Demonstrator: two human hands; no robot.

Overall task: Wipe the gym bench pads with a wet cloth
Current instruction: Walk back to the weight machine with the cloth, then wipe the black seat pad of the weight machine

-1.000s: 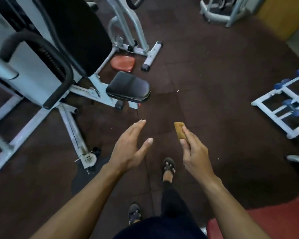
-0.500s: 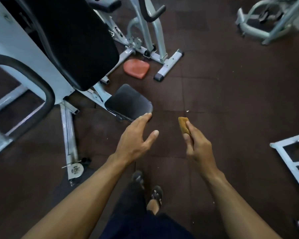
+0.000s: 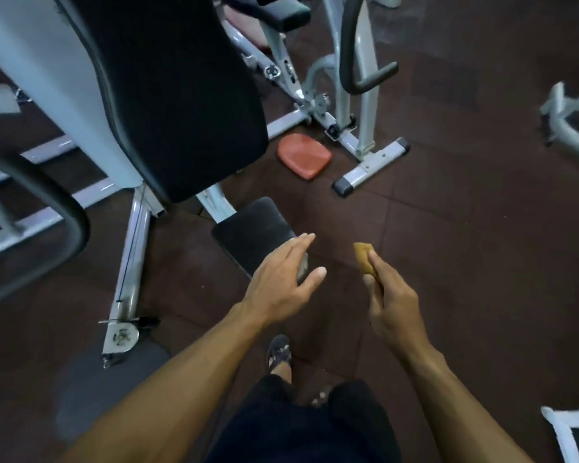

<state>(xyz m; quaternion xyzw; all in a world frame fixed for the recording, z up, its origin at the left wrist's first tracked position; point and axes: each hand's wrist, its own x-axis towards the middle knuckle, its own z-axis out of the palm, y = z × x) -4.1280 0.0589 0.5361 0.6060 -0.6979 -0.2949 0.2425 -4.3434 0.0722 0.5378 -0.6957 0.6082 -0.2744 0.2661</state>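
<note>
Above the near corner of the small black padded seat (image 3: 253,230), the left hand (image 3: 281,279) hovers with fingers straight and relaxed, holding nothing; contact with the pad cannot be told. Beside it, the right hand (image 3: 393,302) pinches a folded tan cloth (image 3: 364,258) over the dark rubber floor (image 3: 465,245). Behind the seat slants the long black back pad (image 3: 181,95).

Red pad (image 3: 304,155) on dark rubber floor (image 3: 465,228).
</note>
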